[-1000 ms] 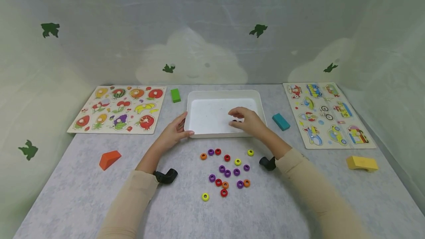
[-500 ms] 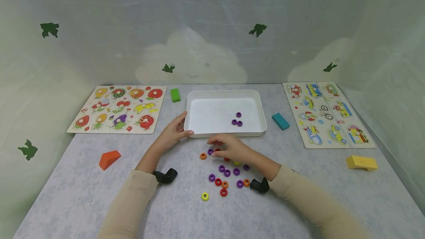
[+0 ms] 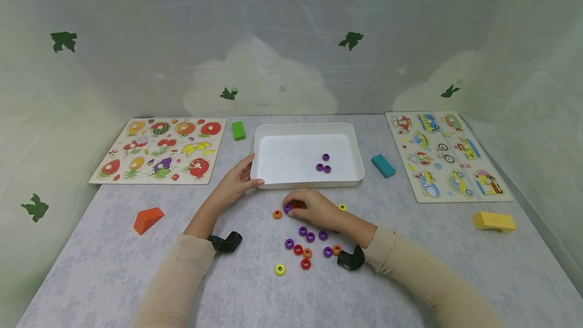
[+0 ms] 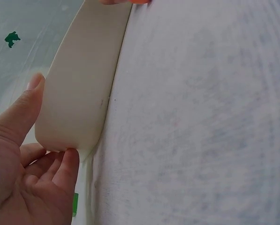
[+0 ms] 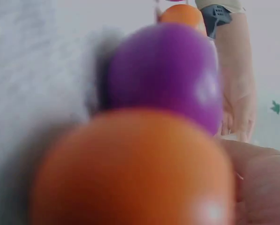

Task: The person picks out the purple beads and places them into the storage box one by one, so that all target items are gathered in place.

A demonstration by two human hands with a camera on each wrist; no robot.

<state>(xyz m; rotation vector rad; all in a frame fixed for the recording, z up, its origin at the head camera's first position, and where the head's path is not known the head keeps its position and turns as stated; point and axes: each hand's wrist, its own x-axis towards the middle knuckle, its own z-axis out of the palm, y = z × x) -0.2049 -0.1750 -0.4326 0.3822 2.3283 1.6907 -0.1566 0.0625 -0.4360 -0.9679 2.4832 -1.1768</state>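
Observation:
My left hand [image 3: 231,186] holds the near left corner of a white tray [image 3: 287,158]. In the left wrist view its thumb lies against the tray wall [image 4: 81,79], and curled fingers press round the corner. Three purple beads [image 3: 325,157] sit inside the tray, right of its middle. In front of the tray, my right hand [image 3: 315,210] pinches a purple bead [image 3: 287,209] on the table between thumb and index finger. A red bead [image 3: 297,206] shows partly under that hand, and an orange bead [image 3: 277,214] lies just left of it. Blurred orange [image 5: 135,173] and purple beads [image 5: 163,70] fill the right wrist view.
Several purple, red, orange and yellow beads [image 3: 280,269] lie scattered nearer me. A fruit puzzle board [image 3: 182,166] is on the left, a vehicle board [image 3: 437,166] on the right. Green [image 3: 238,130], teal [image 3: 383,165], orange [image 3: 148,220] and yellow blocks [image 3: 494,221] lie around.
My right hand has come out of the tray toward me and left, and its fingers have closed on a purple bead. Three beads in the tray are uncovered. My left hand stays on the corner.

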